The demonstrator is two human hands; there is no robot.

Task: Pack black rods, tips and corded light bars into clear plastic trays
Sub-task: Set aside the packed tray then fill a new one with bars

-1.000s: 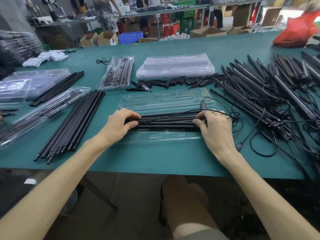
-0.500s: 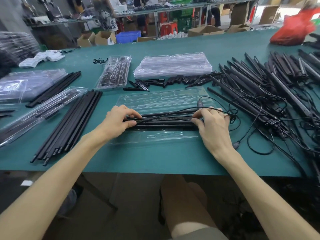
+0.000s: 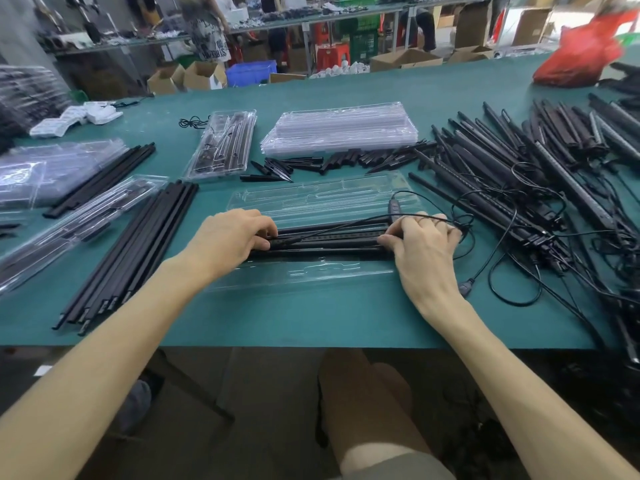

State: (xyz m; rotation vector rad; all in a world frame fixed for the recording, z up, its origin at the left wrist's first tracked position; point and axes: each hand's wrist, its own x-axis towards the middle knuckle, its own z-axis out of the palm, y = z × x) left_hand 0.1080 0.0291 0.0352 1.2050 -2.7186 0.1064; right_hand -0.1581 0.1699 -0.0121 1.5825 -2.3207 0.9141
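Gripping both ends of a bundle of long black corded light bars (image 3: 329, 239), a worker's left hand (image 3: 232, 237) and right hand (image 3: 424, 247) curl their fingers (image 3: 261, 233) round it as it lies across an open clear plastic tray (image 3: 322, 199) on the green table (image 3: 311, 317). Its thin black cord (image 3: 346, 227) drapes over the right hand.

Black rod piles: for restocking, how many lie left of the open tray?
2: one pile of long black rods beside the left hand, another pile farther left against stacked clear plastic trays; others may be hidden.
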